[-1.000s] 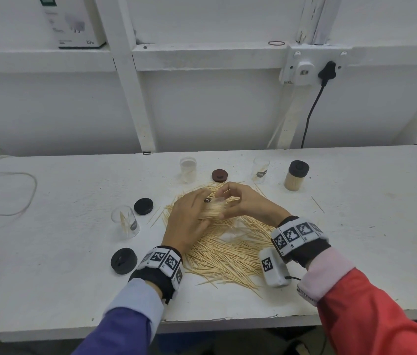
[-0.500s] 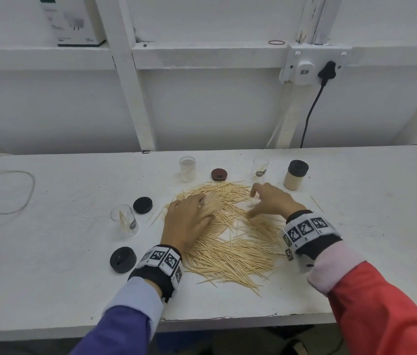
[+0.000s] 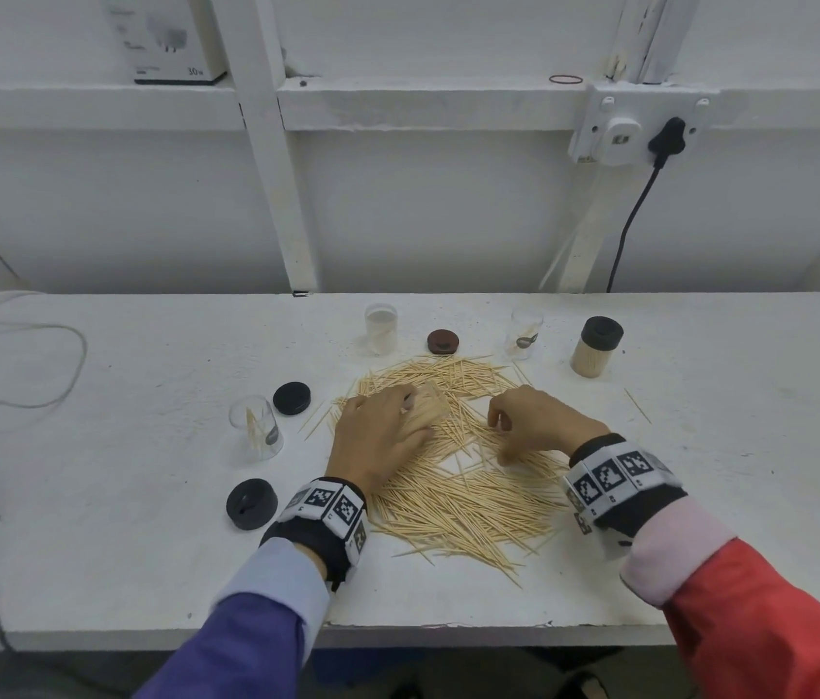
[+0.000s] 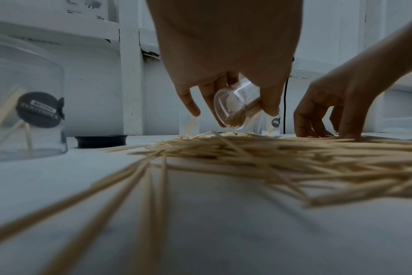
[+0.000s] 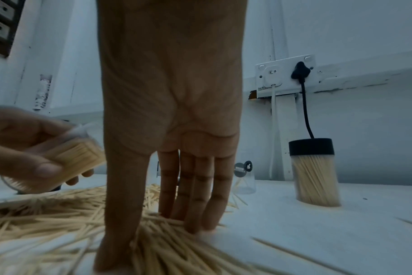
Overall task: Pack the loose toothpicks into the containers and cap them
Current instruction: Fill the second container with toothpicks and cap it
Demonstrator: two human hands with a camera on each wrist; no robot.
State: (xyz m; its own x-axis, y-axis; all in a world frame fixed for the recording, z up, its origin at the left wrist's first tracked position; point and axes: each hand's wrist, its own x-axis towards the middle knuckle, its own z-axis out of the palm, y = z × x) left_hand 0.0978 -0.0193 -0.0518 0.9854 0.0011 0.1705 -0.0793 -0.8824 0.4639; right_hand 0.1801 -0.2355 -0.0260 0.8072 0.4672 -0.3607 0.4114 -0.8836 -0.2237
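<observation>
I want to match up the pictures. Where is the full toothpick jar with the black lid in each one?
Head: the capped jar stands at the table's far right, beyond the right hand.
Left wrist: not in it.
Right wrist: upright at right, below the wall socket.
Shared landmark: the black plug in that socket.

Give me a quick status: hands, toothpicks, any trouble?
Left hand grips tilted jar packed with toothpicks. Right hand fingers down in the loose pile, gathering. Nothing in the way.
</observation>
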